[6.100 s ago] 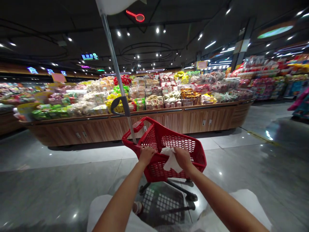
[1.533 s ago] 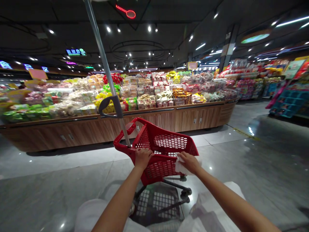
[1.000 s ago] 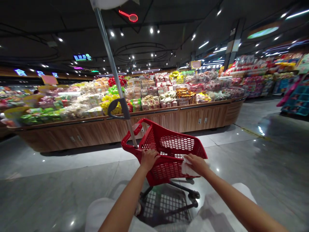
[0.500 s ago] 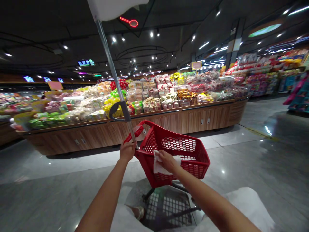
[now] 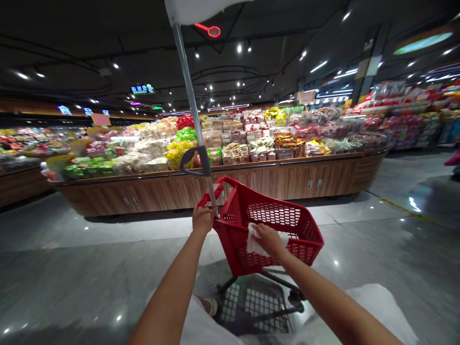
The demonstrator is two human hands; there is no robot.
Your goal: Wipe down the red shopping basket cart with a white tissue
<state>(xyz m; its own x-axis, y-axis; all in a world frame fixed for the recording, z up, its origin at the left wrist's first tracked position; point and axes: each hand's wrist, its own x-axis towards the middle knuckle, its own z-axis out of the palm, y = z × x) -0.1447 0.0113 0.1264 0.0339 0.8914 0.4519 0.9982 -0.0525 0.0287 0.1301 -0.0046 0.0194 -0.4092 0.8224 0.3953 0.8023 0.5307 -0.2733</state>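
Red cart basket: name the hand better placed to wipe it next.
Probably the right hand: it already presses a white tissue against the red basket. The left hand sits by the metal pole, holding no tissue.

Blue neon sign (image 5: pixel 83 111), reading 食品区, rest blurred

The shopping cart (image 5: pixel 273 225) stands before the wearer, its pole (image 5: pixel 192 105) rising at its left side, with the display counter (image 5: pixel 287 179) ahead, shelving (image 5: pixel 406 132) right, and a second counter (image 5: pixel 21 187) left.
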